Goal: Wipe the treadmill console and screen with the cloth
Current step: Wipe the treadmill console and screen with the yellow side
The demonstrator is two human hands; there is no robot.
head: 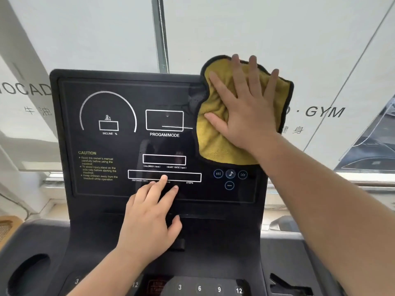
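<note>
Yellow cloth (215,133) under flat right hand (245,110); left hand (149,221) splayed below "PROGAM/MODE" screen (106,184).

Upper right corner of screen (119,146) taken up by right hand (245,112) spread flat on yellow cloth (211,133). Lower middle blocked by left hand (149,223), fingers (163,179) touching the panel. Open across the whole left half, from top edge down past the caution text. Free gap between the two hands around the round buttons (230,174). Cup hole (27,274) near left unoccupied.
</note>
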